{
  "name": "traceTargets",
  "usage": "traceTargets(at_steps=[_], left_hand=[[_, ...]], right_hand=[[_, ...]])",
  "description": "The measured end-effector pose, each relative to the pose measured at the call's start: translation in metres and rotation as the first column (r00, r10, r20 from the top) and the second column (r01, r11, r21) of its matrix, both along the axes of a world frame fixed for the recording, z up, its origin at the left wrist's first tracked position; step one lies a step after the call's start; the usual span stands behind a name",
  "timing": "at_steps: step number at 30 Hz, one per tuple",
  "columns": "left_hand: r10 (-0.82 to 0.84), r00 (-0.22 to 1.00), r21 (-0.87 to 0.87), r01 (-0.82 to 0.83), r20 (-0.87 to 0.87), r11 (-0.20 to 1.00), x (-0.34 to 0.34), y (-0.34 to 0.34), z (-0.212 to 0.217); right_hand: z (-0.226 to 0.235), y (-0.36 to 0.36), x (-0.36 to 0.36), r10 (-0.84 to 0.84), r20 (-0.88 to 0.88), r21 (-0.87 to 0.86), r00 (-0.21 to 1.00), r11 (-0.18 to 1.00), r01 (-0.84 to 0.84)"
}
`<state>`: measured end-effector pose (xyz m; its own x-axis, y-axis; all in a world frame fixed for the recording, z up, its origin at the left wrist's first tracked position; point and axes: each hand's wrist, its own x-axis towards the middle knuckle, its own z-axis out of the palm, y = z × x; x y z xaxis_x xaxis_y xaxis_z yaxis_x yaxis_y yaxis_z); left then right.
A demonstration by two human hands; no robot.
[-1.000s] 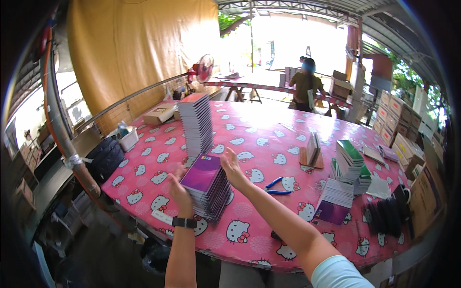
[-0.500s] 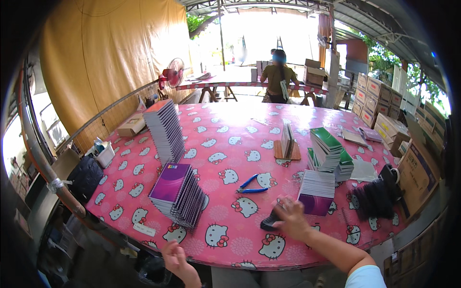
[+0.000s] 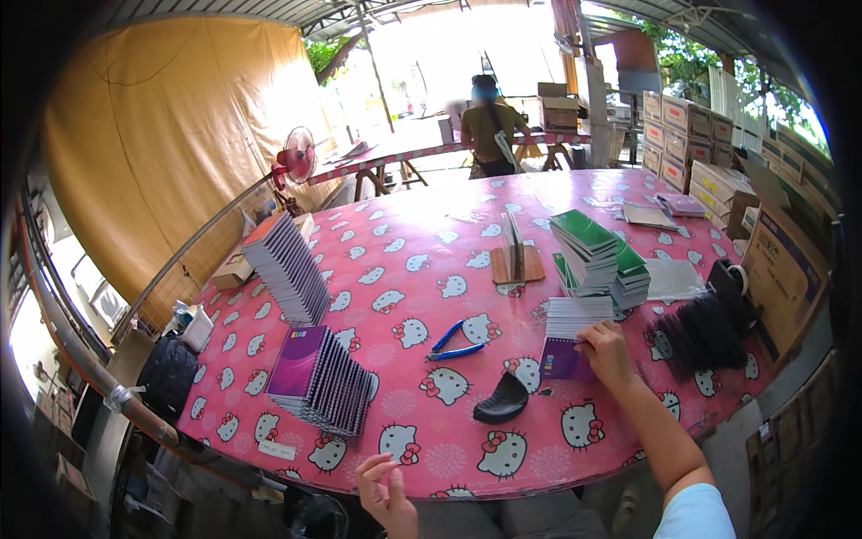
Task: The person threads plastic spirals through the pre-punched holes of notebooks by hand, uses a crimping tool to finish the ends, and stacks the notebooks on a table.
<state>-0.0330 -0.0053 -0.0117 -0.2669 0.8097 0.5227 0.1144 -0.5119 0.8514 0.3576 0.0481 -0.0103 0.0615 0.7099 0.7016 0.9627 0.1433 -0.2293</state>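
Purple notebook (image 3: 562, 361) gripped by right hand (image 3: 606, 355); left hand (image 3: 386, 492) half-open; white bin (image 3: 197, 332) holds small items (image 3: 182, 315).

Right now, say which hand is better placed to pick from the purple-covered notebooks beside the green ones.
The right hand, probably: it is at those purple-covered notebooks, while the left hand hangs by the near edge of the tablecloth.

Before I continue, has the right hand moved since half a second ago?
Yes: against the pliers, the right hand has gone right and forward, from the black object to the purple notebook.
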Motion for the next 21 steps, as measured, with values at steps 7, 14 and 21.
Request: traceTargets(at_steps=[7, 14, 21], left_hand=[[-0.277, 0.96, -0.085, 0.274, -0.027, 0.958, 0.066, 0.016, 0.025], [-0.506, 0.826, -0.448, 0.561, 0.248, 0.696, 0.04, 0.023, -0.015], [-0.224, 0.958, -0.398, 0.279, 0.179, 0.874, 0.07, -0.01, -0.003]], right_hand=[[0.062, -0.035, -0.091, 0.473, -0.023, -0.131, 0.881, 0.872, -0.471], [0.012, -0.054, -0.125, 0.464, -0.524, -0.154, 0.714, 0.773, -0.616], [-0.032, -0.06, -0.179, 0.208, -0.953, 0.062, 0.221, 0.846, -0.53]])
